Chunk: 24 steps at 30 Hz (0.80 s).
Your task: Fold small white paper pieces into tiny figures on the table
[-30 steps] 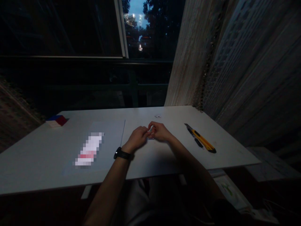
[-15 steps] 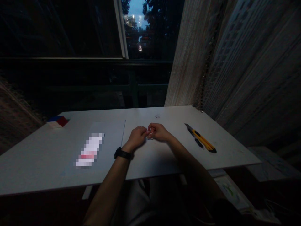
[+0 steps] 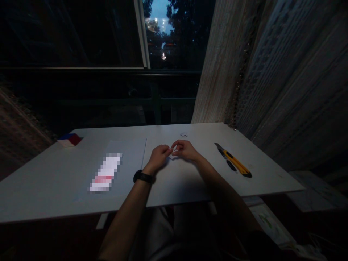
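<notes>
My left hand (image 3: 160, 157), with a black watch (image 3: 144, 177) on its wrist, is closed in a pinch over the white table. A small whitish piece (image 3: 171, 157), thin and paper-like, shows at its fingertips. Facing it, my right hand (image 3: 185, 150) has curled fingers and meets the left at the fingertips. What the right fingers pinch is too small and dim to make out. Beyond the hands lies a small thin scrap or loop (image 3: 184, 134).
A yellow box cutter (image 3: 236, 163) with its blade out lies right, beside a slim black knife-like tool (image 3: 227, 160). Left are a sheet of paper (image 3: 133, 148), a blurred-out bright rectangle (image 3: 106, 172) and a red, blue and white cube (image 3: 69, 140). A curtain (image 3: 208, 72) hangs behind.
My right fingers have loosened and opened slightly away from the left ones. Less of the whitish piece shows between the hands. The whole view has shifted slightly.
</notes>
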### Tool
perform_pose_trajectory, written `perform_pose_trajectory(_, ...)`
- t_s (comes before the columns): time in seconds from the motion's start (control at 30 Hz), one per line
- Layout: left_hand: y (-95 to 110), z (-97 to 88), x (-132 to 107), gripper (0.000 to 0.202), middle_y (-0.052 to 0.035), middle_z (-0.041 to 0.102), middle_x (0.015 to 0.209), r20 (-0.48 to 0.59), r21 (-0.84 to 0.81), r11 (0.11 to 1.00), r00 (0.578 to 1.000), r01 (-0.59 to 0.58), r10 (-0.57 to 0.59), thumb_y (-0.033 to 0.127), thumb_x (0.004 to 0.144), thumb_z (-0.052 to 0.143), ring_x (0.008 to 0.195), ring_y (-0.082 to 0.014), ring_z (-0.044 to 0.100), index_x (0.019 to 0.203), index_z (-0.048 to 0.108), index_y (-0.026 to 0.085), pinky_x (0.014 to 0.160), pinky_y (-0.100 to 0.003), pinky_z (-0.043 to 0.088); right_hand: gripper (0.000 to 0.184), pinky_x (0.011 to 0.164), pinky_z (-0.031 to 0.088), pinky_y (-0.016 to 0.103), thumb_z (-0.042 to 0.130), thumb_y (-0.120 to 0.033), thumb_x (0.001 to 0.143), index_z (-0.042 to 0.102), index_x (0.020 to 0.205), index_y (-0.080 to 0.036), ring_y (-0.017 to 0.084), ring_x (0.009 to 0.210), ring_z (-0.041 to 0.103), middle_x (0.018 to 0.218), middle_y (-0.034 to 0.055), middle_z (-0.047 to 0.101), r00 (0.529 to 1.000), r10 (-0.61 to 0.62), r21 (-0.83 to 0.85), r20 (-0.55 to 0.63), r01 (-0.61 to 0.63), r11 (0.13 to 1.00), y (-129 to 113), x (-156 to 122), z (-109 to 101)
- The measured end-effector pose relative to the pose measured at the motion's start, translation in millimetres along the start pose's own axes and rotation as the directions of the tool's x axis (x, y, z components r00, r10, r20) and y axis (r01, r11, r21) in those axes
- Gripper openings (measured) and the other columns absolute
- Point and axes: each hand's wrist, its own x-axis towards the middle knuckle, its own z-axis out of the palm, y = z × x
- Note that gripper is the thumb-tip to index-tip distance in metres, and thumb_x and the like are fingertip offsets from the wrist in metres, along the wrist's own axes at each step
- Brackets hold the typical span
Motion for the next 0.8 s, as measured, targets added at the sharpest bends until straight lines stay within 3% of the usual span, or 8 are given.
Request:
perform_pose_trajectory(0.17, -2.9, 2.5, 0.2, 0.032, 0.003, 0.045, 0.053, 0.047, -0.212, 0.973, 0.995, 0.09, -0.082, 0.04, 0.075, 0.05, 0.056, -0.0109, 0.042, 0.053, 0.051, 0.016, 0.055, -0.024, 0.03, 0.038, 0.044, 0.035, 0.021, 0.076, -0.027, 0.048, 0.059, 0.081, -0.017, 0.006, 0.043, 0.044, 0.048, -0.009, 0.05, 0.999, -0.02, -0.025, -0.025, 0.02, 0.999, -1.8, 0.2, 0.4)
perform_pose_trajectory(0.3, -1.4, 2.5, 0.4, 0.038, 0.0032, 0.044, 0.054, 0.015, -0.327, 0.939, 0.994, 0.103, -0.104, 0.048, 0.077, 0.046, 0.056, -0.0104, 0.041, 0.058, 0.053, 0.016, 0.055, -0.023, 0.03, 0.042, 0.053, 0.041, 0.024, 0.076, -0.028, 0.05, 0.06, 0.088, -0.018, 0.009, 0.051, 0.052, 0.054, -0.0061, 0.056, 0.996, -0.02, 0.054, -0.086, 0.025, 0.998, -9.8, -0.1, -3.7)
perform_pose_trajectory(0.47, -1.8, 1.1, 2.7, 0.045, 0.0028, 0.044, 0.054, -0.046, -0.363, 0.926, 0.991, 0.103, -0.128, 0.055, 0.076, 0.045, 0.055, -0.0102, 0.04, 0.056, 0.052, 0.015, 0.053, -0.023, 0.03, 0.028, 0.059, 0.041, 0.025, 0.07, -0.04, 0.059, 0.061, 0.066, -0.015, 0.011, 0.058, 0.054, 0.063, 0.002, 0.064, 0.971, -0.005, 0.07, -0.238, 0.022, 0.997, -12.9, 1.9, -9.9)
perform_pose_trajectory(0.67, -3.6, 1.3, 3.1, 0.048, 0.0005, 0.051, 0.055, -0.046, -0.378, 0.918, 0.988, 0.118, -0.146, 0.057, 0.075, 0.045, 0.057, -0.0116, 0.045, 0.06, 0.059, 0.014, 0.055, -0.023, 0.033, 0.031, 0.057, 0.039, 0.025, 0.068, -0.044, 0.06, 0.063, 0.063, -0.014, 0.011, 0.056, 0.052, 0.062, 0.0036, 0.065, 0.979, -0.003, 0.011, -0.204, 0.005, 1.0, -13.1, 1.1, -6.2)
perform_pose_trajectory(0.8, -3.2, 1.0, 2.4, 0.045, 0.0006, 0.053, 0.056, -0.057, -0.364, 0.925, 0.988, 0.111, -0.141, 0.054, 0.077, 0.046, 0.057, -0.0117, 0.047, 0.06, 0.059, 0.014, 0.057, -0.023, 0.034, 0.031, 0.061, 0.042, 0.027, 0.075, -0.04, 0.052, 0.063, 0.065, -0.015, 0.013, 0.06, 0.056, 0.064, 0.0023, 0.064, 0.982, 0.008, 0.042, -0.189, 0.0, 0.999, -11.1, 0.3, -6.1)
